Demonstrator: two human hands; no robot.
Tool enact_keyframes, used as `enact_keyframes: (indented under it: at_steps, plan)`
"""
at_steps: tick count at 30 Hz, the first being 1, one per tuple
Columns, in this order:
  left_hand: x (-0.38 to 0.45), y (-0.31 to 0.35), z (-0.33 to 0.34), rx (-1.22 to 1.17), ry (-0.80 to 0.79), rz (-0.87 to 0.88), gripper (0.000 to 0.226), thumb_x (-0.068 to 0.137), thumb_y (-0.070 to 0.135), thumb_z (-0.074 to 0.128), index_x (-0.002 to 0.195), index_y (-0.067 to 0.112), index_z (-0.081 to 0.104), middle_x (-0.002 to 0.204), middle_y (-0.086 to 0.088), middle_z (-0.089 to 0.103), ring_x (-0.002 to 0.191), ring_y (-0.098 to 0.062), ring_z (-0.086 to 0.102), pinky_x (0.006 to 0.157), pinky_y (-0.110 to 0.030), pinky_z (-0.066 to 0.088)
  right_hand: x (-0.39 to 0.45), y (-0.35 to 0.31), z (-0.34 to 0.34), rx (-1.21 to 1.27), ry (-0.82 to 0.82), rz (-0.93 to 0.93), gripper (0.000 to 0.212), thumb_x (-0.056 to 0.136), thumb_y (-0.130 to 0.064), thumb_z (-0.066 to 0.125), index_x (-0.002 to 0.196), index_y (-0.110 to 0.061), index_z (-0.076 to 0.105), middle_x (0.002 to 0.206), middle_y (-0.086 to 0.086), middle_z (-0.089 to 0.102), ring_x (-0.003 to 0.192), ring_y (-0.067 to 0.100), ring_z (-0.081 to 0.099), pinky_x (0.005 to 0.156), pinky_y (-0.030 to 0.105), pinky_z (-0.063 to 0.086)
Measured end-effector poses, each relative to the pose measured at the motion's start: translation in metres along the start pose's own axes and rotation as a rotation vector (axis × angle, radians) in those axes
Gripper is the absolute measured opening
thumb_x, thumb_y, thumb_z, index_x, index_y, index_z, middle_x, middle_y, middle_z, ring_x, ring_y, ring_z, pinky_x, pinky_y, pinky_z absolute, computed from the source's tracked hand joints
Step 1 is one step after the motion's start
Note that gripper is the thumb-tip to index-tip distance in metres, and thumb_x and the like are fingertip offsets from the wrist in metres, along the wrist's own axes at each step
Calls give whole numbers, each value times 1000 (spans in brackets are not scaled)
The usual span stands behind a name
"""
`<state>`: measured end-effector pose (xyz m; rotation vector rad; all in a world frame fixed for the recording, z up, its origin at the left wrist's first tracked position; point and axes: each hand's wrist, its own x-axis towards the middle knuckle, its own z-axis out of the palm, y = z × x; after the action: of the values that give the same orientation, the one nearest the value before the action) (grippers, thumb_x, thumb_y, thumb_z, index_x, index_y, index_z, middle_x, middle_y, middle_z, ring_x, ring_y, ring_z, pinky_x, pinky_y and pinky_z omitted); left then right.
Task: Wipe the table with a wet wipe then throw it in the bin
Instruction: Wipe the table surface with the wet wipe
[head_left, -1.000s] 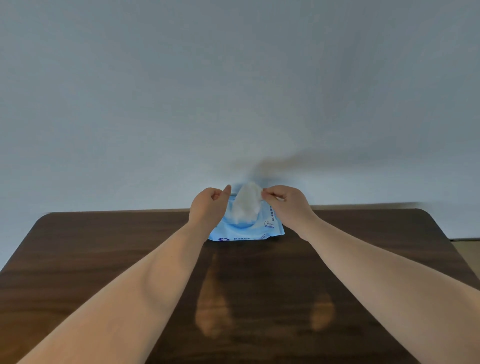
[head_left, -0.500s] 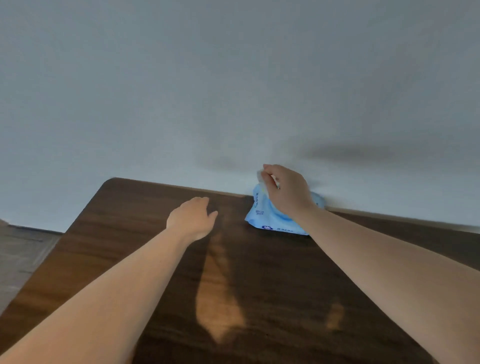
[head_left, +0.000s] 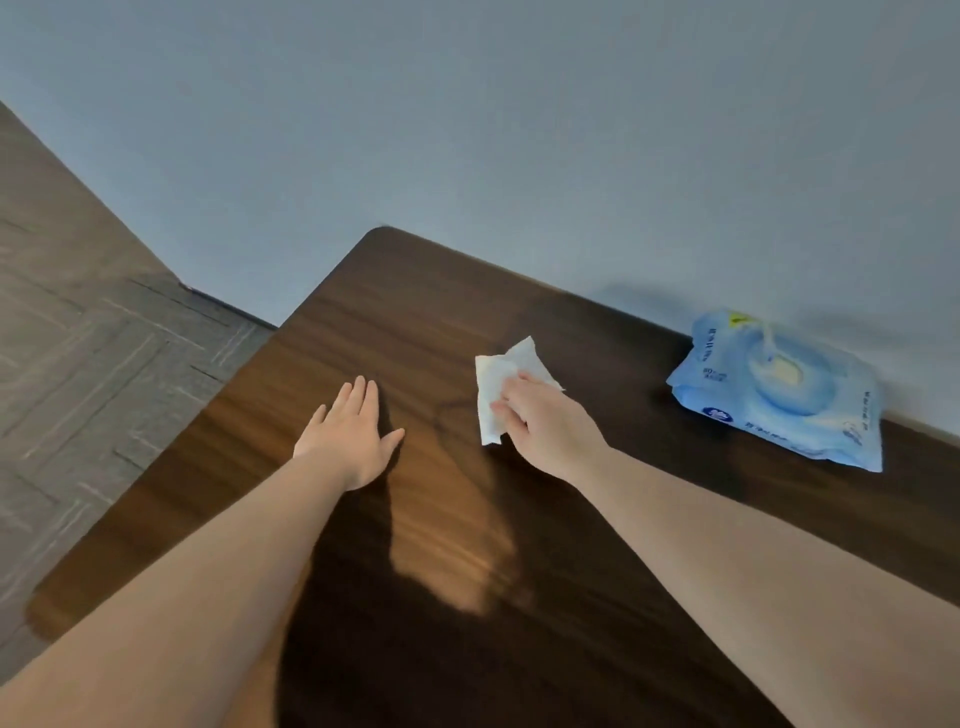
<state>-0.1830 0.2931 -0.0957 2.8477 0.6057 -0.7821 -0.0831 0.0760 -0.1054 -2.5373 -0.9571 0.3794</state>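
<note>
A white wet wipe (head_left: 496, 382) lies partly unfolded on the dark wooden table (head_left: 415, 306), and my right hand (head_left: 545, 423) grips its near side with fingers pressing it down. My left hand (head_left: 350, 434) rests flat on the table to the left of the wipe, fingers together, holding nothing. The blue wipes pack (head_left: 779, 389) lies at the table's far edge against the wall, to the right of my right hand, with its lid flap raised. No bin is in view.
A grey wall (head_left: 519, 130) runs along the table's far edge. The table's rounded far-left corner (head_left: 382, 234) is close to my left hand. Grey patterned floor (head_left: 93, 353) lies beyond the table's left edge.
My right hand has pulled a wipe out of the pack and brought it left onto the table. My left hand let go of the pack and now lies flat. The view swung left.
</note>
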Motion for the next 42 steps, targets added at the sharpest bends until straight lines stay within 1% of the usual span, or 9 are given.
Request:
enact_keyframes:
  at_steps: [3,5,8,13,18,26,30,37,42]
  plan:
    - [0,-7,18,7,28,13,81,95,59,22,151,8,-7,160,-8,-10,147,-21,-7,119,-40,7,16,-3,10,-101,56,-11,35,102,-28,31,128,-9,47,144,2,43,141,19,28,102,34,38]
    - [2,-7,24,8,32,17,85,92,64,17,150,8,-10,160,-9,-12,147,-22,-9,119,-39,5,28,-5,17,-220,-2,28,48,103,-29,26,146,-8,26,157,6,24,147,19,11,116,34,18]
    - [6,-9,30,10,36,19,89,87,70,11,149,10,-14,159,-7,-17,146,-22,-12,119,-40,2,39,-11,37,-270,-121,173,59,102,-39,18,151,-8,5,161,8,5,148,21,1,119,38,4]
    - [8,-11,39,-9,54,17,99,80,80,8,148,13,-17,158,-4,-22,145,-19,-19,116,-40,-6,55,-32,58,-236,-146,250,71,98,-53,11,149,-9,-11,160,7,-12,146,21,-13,116,40,-10]
    - [10,-14,39,-33,38,28,119,64,92,13,148,14,-19,157,-3,-25,144,-20,-21,115,-41,-10,93,-57,64,-234,-191,201,71,98,-55,10,148,-11,-14,159,7,-17,146,22,-16,114,40,-13]
    - [10,-15,37,-92,77,39,118,62,90,19,147,19,-21,158,-1,-23,144,-19,-20,118,-42,-8,134,-97,86,-202,-124,54,69,99,-52,17,150,-12,-6,161,6,-7,147,24,-8,116,42,-9]
    - [11,-14,39,-86,98,35,117,67,89,25,148,18,-19,158,-1,-21,144,-19,-20,115,-41,-9,125,-89,83,-208,-136,40,67,99,-52,15,151,-14,-5,161,5,-7,147,21,-8,116,41,-8]
    - [7,-12,35,34,80,37,119,66,90,14,149,10,-12,159,-7,-16,146,-22,-13,118,-40,-1,76,-53,64,-232,-185,143,67,98,-53,8,151,-15,-8,160,2,-14,146,17,-13,114,36,-12]
    - [0,15,33,99,138,188,103,76,80,10,151,12,-8,160,-5,-12,146,-18,-10,117,-35,0,18,1,43,-219,-167,269,68,97,-55,7,150,-16,-10,159,-1,-15,145,13,-15,116,34,-12]
